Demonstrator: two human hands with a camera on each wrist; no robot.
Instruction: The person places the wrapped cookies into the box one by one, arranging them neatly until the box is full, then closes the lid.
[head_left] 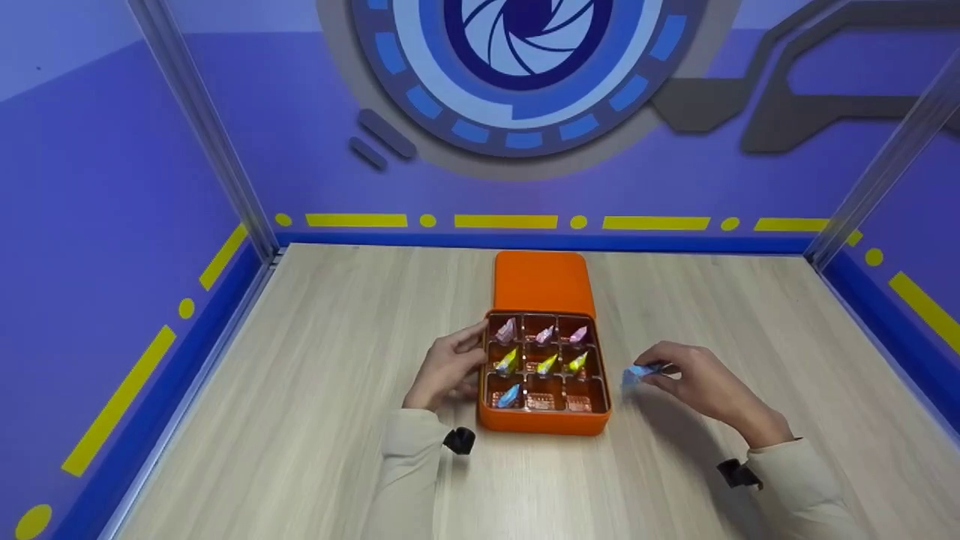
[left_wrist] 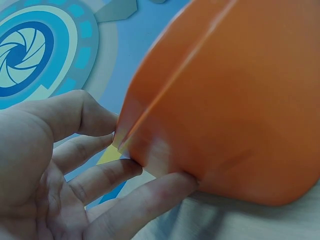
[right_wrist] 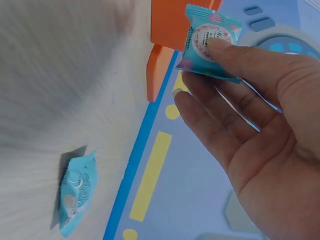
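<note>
My right hand (head_left: 697, 379) pinches a blue wrapped candy (right_wrist: 207, 42) between thumb and fingers, to the right of the orange box (head_left: 544, 421). My left hand (head_left: 450, 367) touches the box's left side with its fingertips (left_wrist: 182, 184), its fingers loosely extended. Inside the box is a clear divided tray. Pink wrapped candies (head_left: 545, 334) stand in its back row and yellow ones (head_left: 547, 364) in its middle row. One blue candy (head_left: 509, 396) sits in the front left compartment; the bare floor shows in the other two front compartments.
The orange lid (head_left: 541, 281) lies behind the box. In the right wrist view another blue candy (right_wrist: 78, 195) lies on the wooden table (head_left: 337, 315), hidden in the head view. Blue panels (head_left: 247, 112) enclose the table at the back and sides.
</note>
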